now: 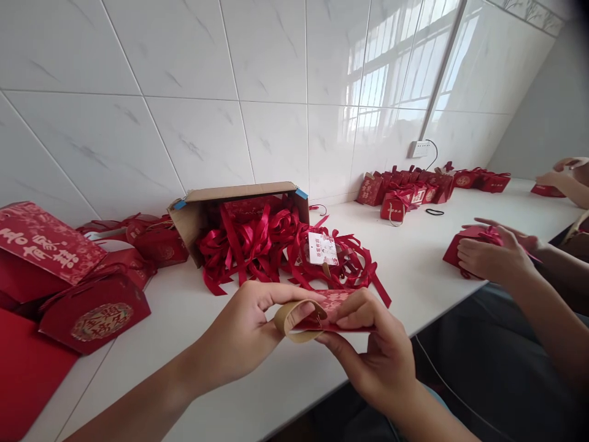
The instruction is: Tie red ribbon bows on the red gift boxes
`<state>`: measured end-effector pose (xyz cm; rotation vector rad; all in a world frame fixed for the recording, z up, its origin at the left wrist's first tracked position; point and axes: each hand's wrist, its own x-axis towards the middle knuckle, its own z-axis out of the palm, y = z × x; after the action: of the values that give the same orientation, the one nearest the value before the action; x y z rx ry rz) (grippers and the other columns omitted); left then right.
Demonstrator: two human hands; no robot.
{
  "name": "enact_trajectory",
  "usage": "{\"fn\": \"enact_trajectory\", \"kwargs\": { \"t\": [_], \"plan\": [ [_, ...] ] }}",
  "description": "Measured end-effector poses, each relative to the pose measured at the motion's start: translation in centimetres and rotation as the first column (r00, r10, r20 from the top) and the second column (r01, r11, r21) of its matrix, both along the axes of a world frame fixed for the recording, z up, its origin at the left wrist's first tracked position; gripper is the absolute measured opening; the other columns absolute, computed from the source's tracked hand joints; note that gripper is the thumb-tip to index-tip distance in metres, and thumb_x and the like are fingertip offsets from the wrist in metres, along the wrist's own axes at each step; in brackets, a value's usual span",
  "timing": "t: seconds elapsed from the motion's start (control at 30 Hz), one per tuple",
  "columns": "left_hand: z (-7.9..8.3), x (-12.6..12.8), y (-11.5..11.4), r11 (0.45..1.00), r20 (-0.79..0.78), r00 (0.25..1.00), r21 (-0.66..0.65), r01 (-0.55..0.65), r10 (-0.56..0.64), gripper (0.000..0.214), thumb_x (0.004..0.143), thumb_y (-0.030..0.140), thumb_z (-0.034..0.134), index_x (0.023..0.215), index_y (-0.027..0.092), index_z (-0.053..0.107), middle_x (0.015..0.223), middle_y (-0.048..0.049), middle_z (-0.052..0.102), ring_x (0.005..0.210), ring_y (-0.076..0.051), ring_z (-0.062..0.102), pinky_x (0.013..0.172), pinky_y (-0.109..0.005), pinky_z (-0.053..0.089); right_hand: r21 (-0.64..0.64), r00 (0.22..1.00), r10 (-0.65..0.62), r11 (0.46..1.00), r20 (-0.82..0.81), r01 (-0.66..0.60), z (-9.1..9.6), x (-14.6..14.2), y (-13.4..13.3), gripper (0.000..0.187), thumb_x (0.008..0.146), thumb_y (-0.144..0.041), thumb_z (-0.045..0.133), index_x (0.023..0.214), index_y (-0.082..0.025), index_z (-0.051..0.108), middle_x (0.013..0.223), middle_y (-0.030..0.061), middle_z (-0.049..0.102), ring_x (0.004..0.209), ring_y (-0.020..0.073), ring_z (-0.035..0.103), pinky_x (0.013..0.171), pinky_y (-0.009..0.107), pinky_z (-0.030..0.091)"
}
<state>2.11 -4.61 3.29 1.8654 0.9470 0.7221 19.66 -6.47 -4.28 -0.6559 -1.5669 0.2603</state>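
Observation:
Close in front of me, both hands hold a red printed gift box (338, 299), seen nearly edge-on, so its full shape is hidden. A tan band (294, 334) curls out in a loop at its left end. My left hand (248, 331) is closed on this band, one finger through the loop and the thumb beside it. My right hand (375, 344) pinches the box's right part between thumb and fingers. Just beyond lies a heap of red ribbons (257, 245), spilling from a cardboard box (239, 193) tipped on its side, with a white printed tag (323, 248) on top.
Several red gift boxes (99, 313) are stacked at the left, and more red boxes (405, 187) stand along the tiled wall. At the right, another person's hands (492, 252) work on a red box (453, 248). A further person's hand (568, 178) shows at the far right.

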Motion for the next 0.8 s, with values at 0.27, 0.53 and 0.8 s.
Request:
{"fn": "enact_trajectory", "kwargs": {
  "t": [0.27, 0.53, 0.8],
  "plan": [
    [0.04, -0.26, -0.24, 0.998, -0.01, 1.0, 0.06, 0.007, -0.007, 0.019, 0.089, 0.033, 0.059, 0.098, 0.026, 0.073, 0.094, -0.0003, 0.073, 0.087, -0.016, 0.068, 0.073, -0.018, 0.054, -0.04, 0.999, 0.023, 0.999, -0.034, -0.025, -0.19, 0.1, 0.0, 0.026, 0.075, -0.012, 0.071, 0.083, -0.022, 0.049, 0.074, 0.0011, 0.057, 0.069, 0.0155, 0.056, 0.06, 0.03, 0.046],
    [-0.04, -0.21, 0.06, 0.996, -0.01, 1.0, 0.079, 0.029, -0.029, 0.018, 0.089, 0.03, 0.059, 0.098, 0.024, 0.072, 0.096, -0.002, 0.074, 0.088, -0.018, 0.068, 0.075, -0.023, 0.054, -0.057, 0.998, 0.033, 0.998, -0.047, -0.036, -0.2, 0.14, -0.1, 0.026, 0.076, -0.012, 0.071, 0.084, -0.022, 0.049, 0.077, 0.0012, 0.057, 0.069, 0.015, 0.056, 0.061, 0.03, 0.047],
    [0.33, -0.43, -0.13, 0.993, -0.027, 0.999, 0.104, 0.046, -0.044, 0.018, 0.088, 0.029, 0.06, 0.099, 0.023, 0.072, 0.097, -0.0036, 0.073, 0.09, -0.019, 0.068, 0.076, -0.023, 0.055, -0.068, 0.996, 0.036, 0.997, -0.082, -0.042, -0.21, 0.18, -0.04, 0.027, 0.074, -0.011, 0.071, 0.082, -0.022, 0.048, 0.076, 0.0005, 0.056, 0.069, 0.0142, 0.055, 0.06, 0.029, 0.047]
  ]
}}
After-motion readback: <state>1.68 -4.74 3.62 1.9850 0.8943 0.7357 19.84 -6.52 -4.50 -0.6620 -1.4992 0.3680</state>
